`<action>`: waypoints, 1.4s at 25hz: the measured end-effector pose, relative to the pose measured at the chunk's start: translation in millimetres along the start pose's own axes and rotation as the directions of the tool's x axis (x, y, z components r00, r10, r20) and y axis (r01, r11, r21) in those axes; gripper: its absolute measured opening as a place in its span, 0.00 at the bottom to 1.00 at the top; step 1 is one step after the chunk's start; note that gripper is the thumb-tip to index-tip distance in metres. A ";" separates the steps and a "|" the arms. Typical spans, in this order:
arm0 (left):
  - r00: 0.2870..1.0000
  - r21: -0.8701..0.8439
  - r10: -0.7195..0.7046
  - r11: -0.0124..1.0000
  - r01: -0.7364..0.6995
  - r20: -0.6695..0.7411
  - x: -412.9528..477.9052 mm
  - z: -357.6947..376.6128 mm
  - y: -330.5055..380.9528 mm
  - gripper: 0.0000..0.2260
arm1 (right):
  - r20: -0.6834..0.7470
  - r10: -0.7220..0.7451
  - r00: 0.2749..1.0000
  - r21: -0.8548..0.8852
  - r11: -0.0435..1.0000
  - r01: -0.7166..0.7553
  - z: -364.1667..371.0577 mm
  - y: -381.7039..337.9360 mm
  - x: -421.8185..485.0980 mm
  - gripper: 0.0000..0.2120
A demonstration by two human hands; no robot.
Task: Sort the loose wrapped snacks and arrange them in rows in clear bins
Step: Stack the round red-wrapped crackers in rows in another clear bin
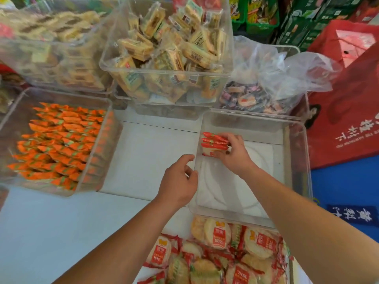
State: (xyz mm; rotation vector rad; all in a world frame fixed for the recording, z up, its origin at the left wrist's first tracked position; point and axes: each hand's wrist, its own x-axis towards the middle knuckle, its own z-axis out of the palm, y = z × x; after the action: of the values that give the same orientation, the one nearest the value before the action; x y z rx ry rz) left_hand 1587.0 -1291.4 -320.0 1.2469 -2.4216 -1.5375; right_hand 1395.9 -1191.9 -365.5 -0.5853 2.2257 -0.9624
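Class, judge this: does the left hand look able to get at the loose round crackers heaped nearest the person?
Probably yes. The left hand seems free, beside the clear bin; the loose round crackers lie uncovered just nearer the person, with nothing in between.

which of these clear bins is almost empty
The centre-right bin, where the right hand holds a small stack of red-wrapped snacks in its far left corner. Its floor is otherwise bare; the other bins are full of snacks.
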 end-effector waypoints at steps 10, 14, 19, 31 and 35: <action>0.998 -0.070 -0.061 0.996 0.063 0.024 -8.5 -11.0 0.3 0.18 | -0.275 0.231 0.933 -0.200 0.936 -0.291 5.1 -5.1 -3.8 0.30; 0.996 -0.095 -0.079 0.993 0.076 -0.032 -46.5 -22.9 -20.7 0.12 | -0.225 0.209 0.952 -0.248 0.932 -0.264 -14.9 -21.0 -39.4 0.24; 0.975 -0.171 -0.205 0.967 0.188 -0.086 -127.1 -19.9 -73.0 0.08 | -0.190 0.009 0.982 -0.117 0.993 -0.032 -20.4 -58.4 -138.9 0.10; 0.989 0.309 -0.143 0.940 0.144 -0.026 -268.6 27.4 -192.6 0.24 | 0.051 -0.173 0.984 -0.509 0.843 0.175 67.3 30.7 -331.3 0.18; 0.992 0.639 -0.074 0.769 -0.005 0.097 -280.1 39.1 -210.0 0.34 | 0.238 -0.222 0.946 -0.736 0.594 0.325 98.9 52.1 -328.1 0.25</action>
State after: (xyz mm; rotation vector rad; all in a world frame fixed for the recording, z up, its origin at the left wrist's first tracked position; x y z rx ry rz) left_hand 1890.4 -1128.9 -394.4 1.2933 -3.1649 -0.7933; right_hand 1687.0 -1006.3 -334.5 -1.3667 2.4101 -0.0079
